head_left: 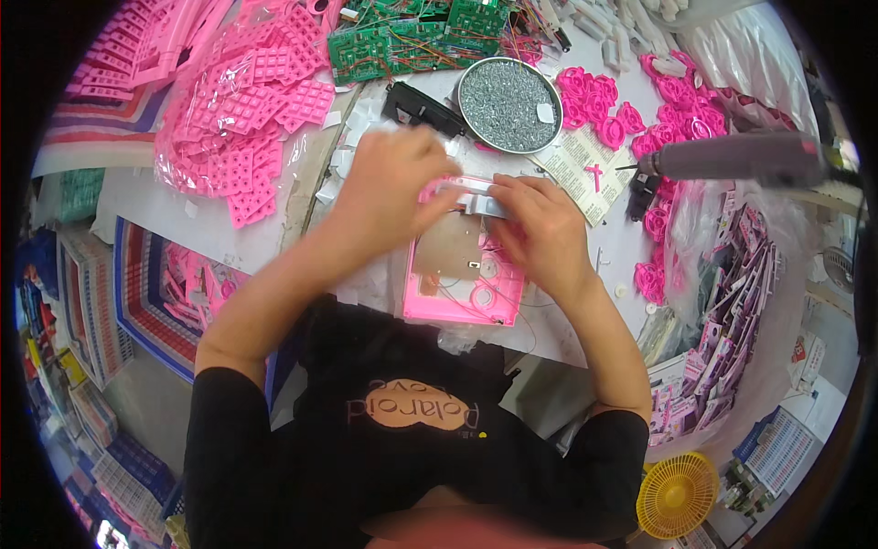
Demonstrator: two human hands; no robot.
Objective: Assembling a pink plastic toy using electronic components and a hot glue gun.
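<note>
A shallow pink plastic housing lies on the table in front of me, with thin wires and a greyish-brown sheet inside it. Over its far edge is a small white-and-grey plastic part with some pink at its left end. My right hand has its fingers closed on the right end of this part. At the left end is my left hand, smeared by motion, so its fingertips and any hold are unclear.
A round tin of small screws stands beyond the hands, beside a black plastic part. Green circuit boards lie behind. Bagged pink keypads are at left, pink rings at right. A grey electric screwdriver hangs at right.
</note>
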